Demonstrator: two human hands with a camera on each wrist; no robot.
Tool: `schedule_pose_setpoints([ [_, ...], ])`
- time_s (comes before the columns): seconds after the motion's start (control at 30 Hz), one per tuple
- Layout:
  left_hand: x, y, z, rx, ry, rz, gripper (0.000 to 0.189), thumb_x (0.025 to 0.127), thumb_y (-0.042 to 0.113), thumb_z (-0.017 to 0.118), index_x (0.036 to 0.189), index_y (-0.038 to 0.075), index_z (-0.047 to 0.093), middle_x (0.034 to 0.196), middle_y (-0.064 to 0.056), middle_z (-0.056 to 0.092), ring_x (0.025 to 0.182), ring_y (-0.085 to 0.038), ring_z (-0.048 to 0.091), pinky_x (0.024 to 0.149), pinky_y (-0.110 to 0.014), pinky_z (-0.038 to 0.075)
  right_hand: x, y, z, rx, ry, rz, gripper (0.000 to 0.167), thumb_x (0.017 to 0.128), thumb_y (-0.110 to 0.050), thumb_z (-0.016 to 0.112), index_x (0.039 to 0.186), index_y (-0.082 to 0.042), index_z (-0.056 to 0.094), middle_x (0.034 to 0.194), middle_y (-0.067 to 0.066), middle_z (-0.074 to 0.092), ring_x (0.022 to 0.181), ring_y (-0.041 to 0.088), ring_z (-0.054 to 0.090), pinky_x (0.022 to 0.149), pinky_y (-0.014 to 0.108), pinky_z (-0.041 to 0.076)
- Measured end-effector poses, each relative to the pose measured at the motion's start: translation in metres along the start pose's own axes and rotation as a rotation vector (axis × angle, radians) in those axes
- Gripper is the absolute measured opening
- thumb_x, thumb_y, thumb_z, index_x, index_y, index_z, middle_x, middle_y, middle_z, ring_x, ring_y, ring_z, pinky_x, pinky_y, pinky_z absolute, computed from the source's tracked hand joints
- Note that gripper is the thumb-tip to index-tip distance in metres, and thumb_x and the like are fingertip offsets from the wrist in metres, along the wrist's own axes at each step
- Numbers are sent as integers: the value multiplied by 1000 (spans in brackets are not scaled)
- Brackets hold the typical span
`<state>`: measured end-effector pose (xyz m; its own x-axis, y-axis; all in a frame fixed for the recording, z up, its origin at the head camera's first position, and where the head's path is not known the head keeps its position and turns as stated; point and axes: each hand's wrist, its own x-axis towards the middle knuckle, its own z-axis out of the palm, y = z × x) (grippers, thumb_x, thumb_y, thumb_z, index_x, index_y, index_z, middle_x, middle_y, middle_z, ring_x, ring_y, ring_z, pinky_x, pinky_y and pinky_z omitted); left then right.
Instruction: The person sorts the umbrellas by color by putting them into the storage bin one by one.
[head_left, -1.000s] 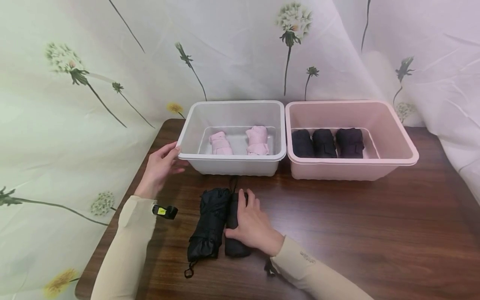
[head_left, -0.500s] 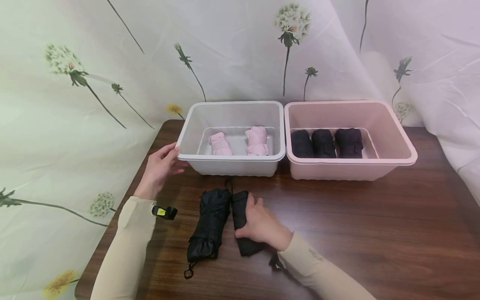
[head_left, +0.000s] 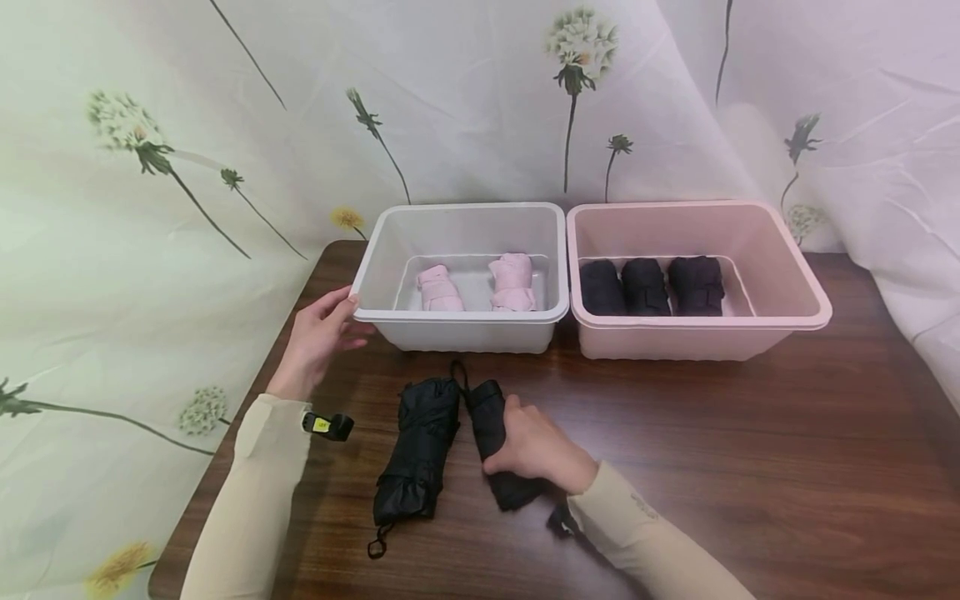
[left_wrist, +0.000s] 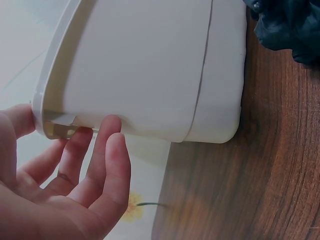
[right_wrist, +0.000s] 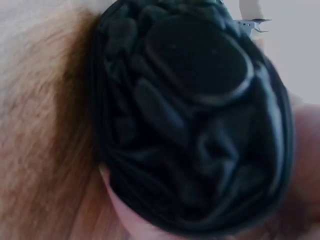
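Note:
My left hand [head_left: 315,337] holds the left corner of the pale grey bin [head_left: 465,335], its thumb at the rim and its fingers below; the left wrist view shows the fingers against the bin's outer wall. My right hand [head_left: 538,446] grips a compact folded black umbrella [head_left: 489,421] from its right side, close over the table. In the right wrist view the umbrella's gathered fabric and oval end [right_wrist: 200,57] fill the middle, blurred. Left of it lies a second black folded umbrella [head_left: 417,446], bulkier and crinkled, with a loop at its near end.
Two pink rolled bundles [head_left: 513,283] lie apart inside the grey bin. Beside it a pink bin [head_left: 690,340] holds three black rolled bundles [head_left: 645,286] in a row. Both bins stand at the back of the brown wooden table [head_left: 712,467], before a dandelion-patterned cloth [head_left: 465,108].
The right hand has moved rightward with its umbrella, which has turned and parted from the crinkled one. The left hand has stayed at the grey bin's corner.

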<state>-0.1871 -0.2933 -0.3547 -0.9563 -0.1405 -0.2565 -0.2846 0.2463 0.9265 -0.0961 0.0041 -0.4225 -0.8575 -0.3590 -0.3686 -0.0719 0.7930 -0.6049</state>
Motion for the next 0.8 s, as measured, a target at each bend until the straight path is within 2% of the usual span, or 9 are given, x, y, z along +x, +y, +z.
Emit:
schedule_pose_setpoints([
  [0.2,-2,1,0,29,3,-2,57,96,43,55,145,16,44,135,-13,52,85,-9,70,74,-26,60,1,5,-1,42,-11,-10,81,62,-33,86,122,3,44,87,15,59,75,24,58,65,35,52],
  [0.53,-2,1,0,-10,-4,0,57,95,42,57,144,15,46,128,-9,55,84,-11,71,72,-26,60,1,9,-3,65,-23,-21,96,64,-34,86,135,9,37,97,19,61,87,26,58,76,38,53],
  [0.8,-2,1,0,-29,-7,-5,57,95,41,58,144,15,46,126,-7,56,86,-13,71,71,-26,60,0,14,-4,102,-2,-42,78,63,-34,86,120,0,46,87,11,58,79,24,56,66,32,50],
])
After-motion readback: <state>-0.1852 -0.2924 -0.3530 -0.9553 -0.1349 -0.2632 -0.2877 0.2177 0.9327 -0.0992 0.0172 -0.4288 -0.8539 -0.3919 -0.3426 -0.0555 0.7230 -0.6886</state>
